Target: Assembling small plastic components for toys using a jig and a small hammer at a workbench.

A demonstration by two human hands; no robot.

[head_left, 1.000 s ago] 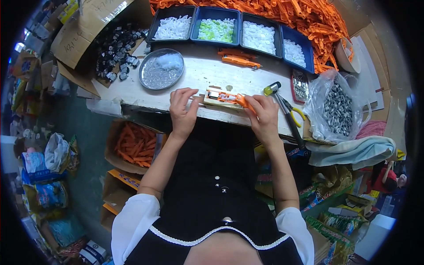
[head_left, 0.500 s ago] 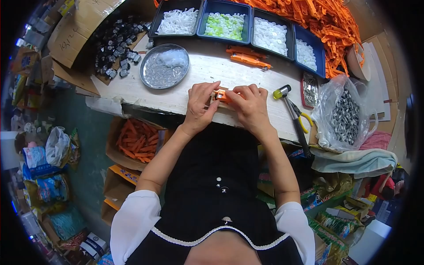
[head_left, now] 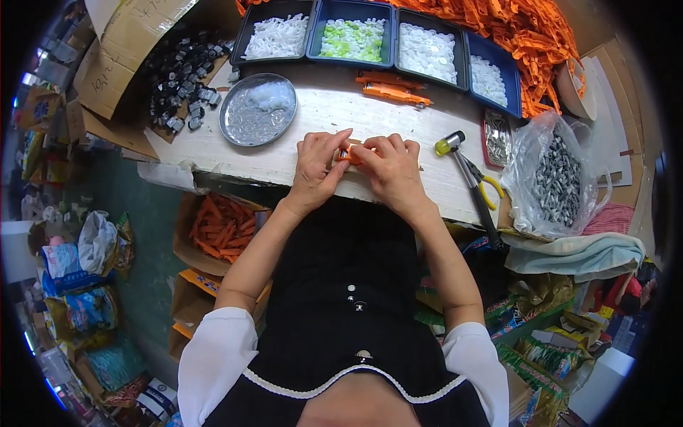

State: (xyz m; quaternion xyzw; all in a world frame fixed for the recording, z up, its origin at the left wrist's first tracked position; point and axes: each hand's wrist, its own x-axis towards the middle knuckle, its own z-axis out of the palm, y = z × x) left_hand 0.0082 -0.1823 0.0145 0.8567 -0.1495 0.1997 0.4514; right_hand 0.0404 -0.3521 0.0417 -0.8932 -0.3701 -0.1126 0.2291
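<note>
Two hands, both pinched narrow: our left hand (head_left: pixel 314 171) holds the left end of the small orange part (head_left: pixel 348 154); our right hand (head_left: pixel 395 174) has its fingers on the right end, exact contact hidden; the part sits at the near edge of the white table (head_left: pixel 327 103), left of the hammer (head_left: pixel 449 144). We'd judge it light, stiff plastic, slightly slick, thin edges maybe crackable; best held by the long sides, near the ends.

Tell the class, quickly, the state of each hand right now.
Left hand: partly curled beside the orange piece; whether it grips cannot be told.
Right hand: fingers closed on the orange piece.
</note>
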